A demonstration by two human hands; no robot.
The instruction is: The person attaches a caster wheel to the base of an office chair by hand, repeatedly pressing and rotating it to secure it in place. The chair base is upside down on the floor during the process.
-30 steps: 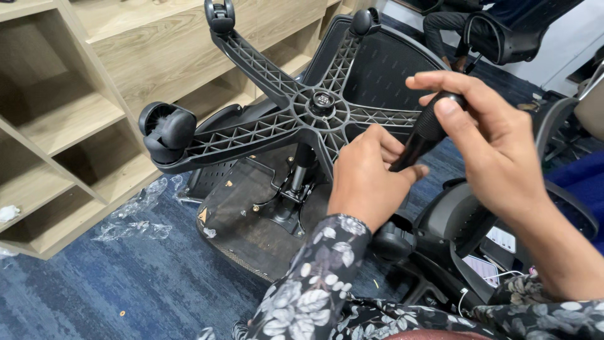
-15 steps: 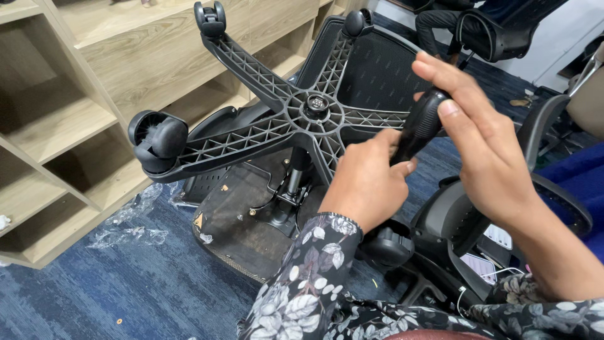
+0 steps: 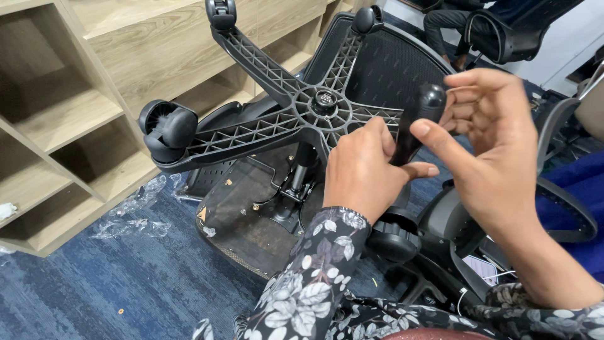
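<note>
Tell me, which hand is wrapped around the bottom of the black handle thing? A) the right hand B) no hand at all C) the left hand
C: the left hand is closed around the lower end of the black tool handle, while the right hand sits by its rounded top with the fingers curled, in front of the upturned chair base.

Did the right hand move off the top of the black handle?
Yes. The right hand slid right, off the handle top, away from the chair base hub. Its thumb stays beside the handle; the left hand still grips it.
</note>
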